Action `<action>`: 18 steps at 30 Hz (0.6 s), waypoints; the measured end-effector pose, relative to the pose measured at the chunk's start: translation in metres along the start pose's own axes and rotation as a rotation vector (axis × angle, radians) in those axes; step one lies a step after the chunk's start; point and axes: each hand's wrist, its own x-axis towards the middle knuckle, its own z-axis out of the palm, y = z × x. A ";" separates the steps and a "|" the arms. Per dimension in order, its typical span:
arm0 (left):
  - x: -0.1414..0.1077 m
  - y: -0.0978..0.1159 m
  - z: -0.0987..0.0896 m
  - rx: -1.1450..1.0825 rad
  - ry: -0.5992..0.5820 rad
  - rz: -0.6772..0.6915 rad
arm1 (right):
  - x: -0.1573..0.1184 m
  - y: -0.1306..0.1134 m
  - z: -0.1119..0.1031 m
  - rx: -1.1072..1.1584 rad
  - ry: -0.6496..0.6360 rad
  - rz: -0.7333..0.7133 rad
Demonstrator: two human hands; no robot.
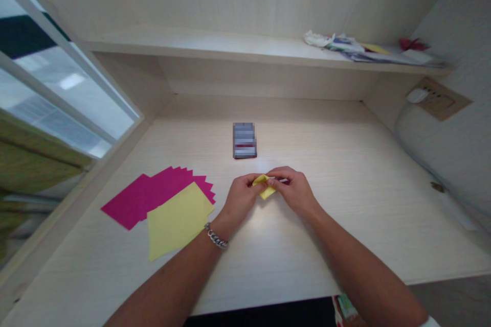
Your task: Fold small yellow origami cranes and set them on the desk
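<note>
Between my hands, just over the desk, is a small folded piece of yellow paper [267,192]. My left hand [242,195] pinches its left side, and a chain bracelet circles that wrist. On its right side, my right hand [294,189] grips the same paper with thumb and fingers closed. The fingers partly cover the folds, so the exact shape cannot be made out. Left of my left hand, a flat yellow sheet [178,222] overlaps a fanned row of magenta sheets [128,202].
A phone-like rectangle [244,140] with a blurred face lies on the desk [326,138] beyond my hands. Papers [356,48] are heaped on the shelf [215,43]. At right, a plug and grey cable [406,148] hang from a wall socket [445,99]. A barred window stands left.
</note>
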 end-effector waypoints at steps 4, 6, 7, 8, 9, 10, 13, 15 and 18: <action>-0.001 0.003 0.000 0.054 0.002 -0.018 | 0.000 -0.004 0.000 0.040 -0.008 -0.010; -0.002 0.004 0.000 0.082 -0.002 -0.020 | -0.001 -0.004 0.000 0.024 0.008 -0.010; -0.002 0.005 0.001 0.093 -0.009 -0.019 | -0.001 -0.004 0.001 0.011 0.016 -0.011; -0.002 0.005 0.001 0.098 -0.017 -0.017 | -0.001 -0.004 0.001 -0.002 0.023 -0.011; -0.003 0.006 0.001 0.096 -0.024 -0.015 | -0.001 -0.003 0.001 -0.012 0.029 -0.011; -0.003 0.006 0.002 0.088 -0.031 -0.012 | -0.001 -0.003 0.001 -0.018 0.033 -0.008; -0.003 0.006 0.002 0.063 -0.039 -0.010 | -0.001 -0.002 0.001 -0.014 0.034 0.004; -0.003 0.006 0.002 0.074 -0.038 -0.016 | -0.001 -0.003 0.001 -0.001 0.033 0.001; -0.004 0.007 0.003 0.118 -0.040 -0.040 | -0.002 -0.005 0.001 -0.015 0.041 -0.020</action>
